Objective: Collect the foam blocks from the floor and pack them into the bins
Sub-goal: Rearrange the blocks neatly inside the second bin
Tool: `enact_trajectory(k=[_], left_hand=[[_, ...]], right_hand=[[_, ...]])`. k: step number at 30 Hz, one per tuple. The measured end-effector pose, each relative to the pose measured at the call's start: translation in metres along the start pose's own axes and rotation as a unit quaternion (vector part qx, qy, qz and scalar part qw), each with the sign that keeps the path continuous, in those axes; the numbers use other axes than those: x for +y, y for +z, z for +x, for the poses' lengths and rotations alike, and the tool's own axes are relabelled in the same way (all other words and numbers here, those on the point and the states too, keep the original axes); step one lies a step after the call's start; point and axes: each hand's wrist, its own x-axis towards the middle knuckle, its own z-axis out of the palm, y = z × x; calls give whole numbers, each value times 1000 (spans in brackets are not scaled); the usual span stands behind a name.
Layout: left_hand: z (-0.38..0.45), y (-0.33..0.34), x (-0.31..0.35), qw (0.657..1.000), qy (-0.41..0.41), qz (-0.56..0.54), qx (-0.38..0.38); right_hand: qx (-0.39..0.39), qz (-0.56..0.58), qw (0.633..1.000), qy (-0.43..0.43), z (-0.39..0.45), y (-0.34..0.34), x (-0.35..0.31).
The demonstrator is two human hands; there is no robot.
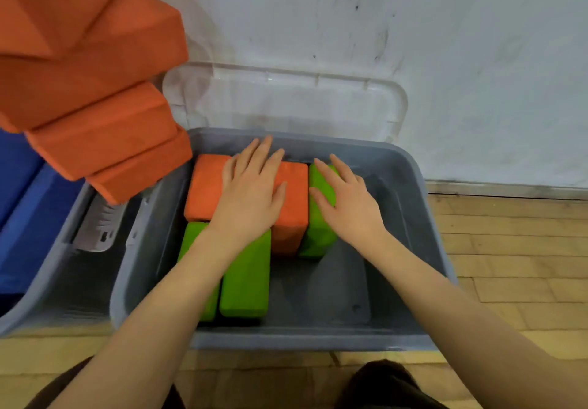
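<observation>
Hands of a person reach down from 6 o'clock into a grey bin [410, 166] that stands on a wooden floor [515, 249] against a white wall [445, 58], its clear lid [286, 103] tipped open behind it at 12 o'clock. The left hand [251, 195] lies palm down, fingers straight and slightly spread, across two orange foam blocks [203, 185] packed side by side at the far left of the bin; the thumb points toward 3 o'clock and rests on the right-hand block of the pair. The right hand [346, 201] lies palm down on an upright green foam block [318, 233] that touches the orange pair at 3 o'clock; its fingers are straight and apart, laid over the block's top edge, curled round nothing. Both forearms are bare and extend diagonally from the lower corners, converging toward the bin's centre. Two further green blocks [245, 281] lie side by side at 7 o'clock within the bin, partly hidden by the left forearm and touching the near end of the orange pair. The bin's bare grey bottom shows at 4 o'clock. A stack of orange blocks [95, 106] fills the view at 10 o'clock, overhanging a second grey bin [47, 281] just beside the first; how this stack is supported cannot be told. Blue material [19, 185] shows at 9 o'clock beyond the second bin.
</observation>
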Motion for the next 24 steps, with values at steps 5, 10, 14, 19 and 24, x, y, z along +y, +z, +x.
enact_trajectory(k=[5,10,14,19,24], left_hand=[[22,-99,-3,988,52,52,137],[22,-177,-33,977,18,88,192],[10,-209,-70,967,-47,134,209],[1,-232,-127,966,-127,142,175],[-6,-242,-167,967,-192,119,114]], right_hand=[[97,85,989,-74,25,-50,-73],[156,147,965,-149,56,-80,-153],[130,181,956,-193,77,-78,-211],[77,205,948,-230,93,-61,-270],[53,218,946,-234,98,-44,-296]])
